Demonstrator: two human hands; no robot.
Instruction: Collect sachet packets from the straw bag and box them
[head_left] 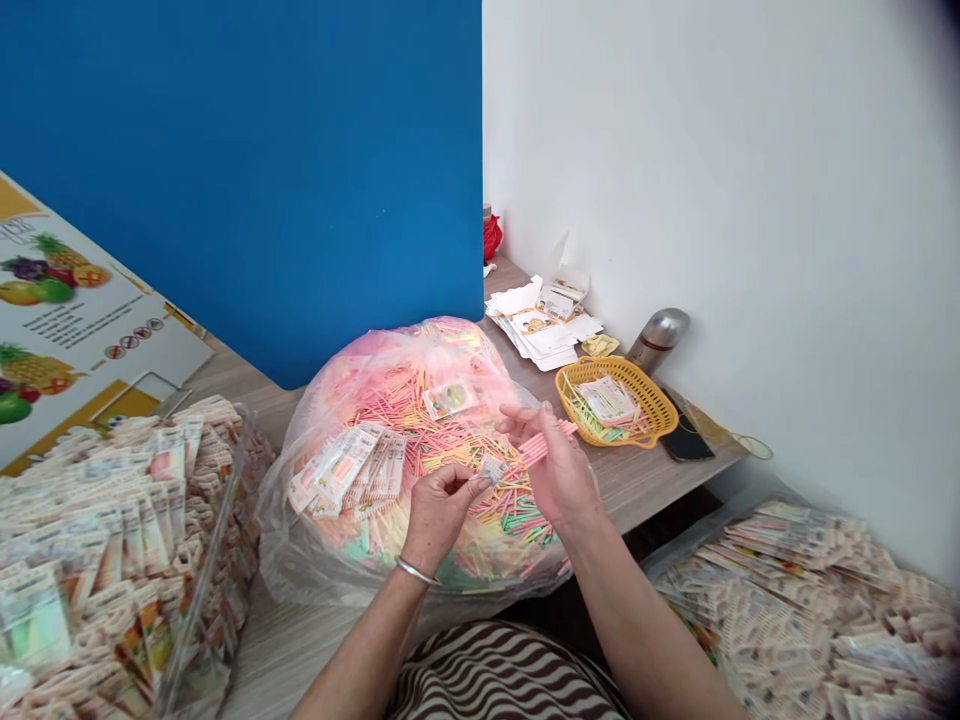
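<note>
A large clear plastic bag (300,560) lies wide on the table, full of thin pink, yellow and green sticks (397,395). Over it, my left hand (442,515) pinches the edge of a small printed clear packet (493,468) between thumb and fingers. A bundle of pink sticks (547,443) rests in my right hand (562,475), its thumb across them and its fingers partly curled. On the sticks at the left lies a fanned stack of printed packets (356,468). One more packet (450,400) sits higher up on the heap.
A transparent bin (217,560) heaped with packets stands at left, beside a fruit-printed carton (67,310). At right are a yellow basket (656,400), a steel flask (660,335), a dark phone (686,430) and white cartons (536,325). More packets (795,610) fill a container at lower right.
</note>
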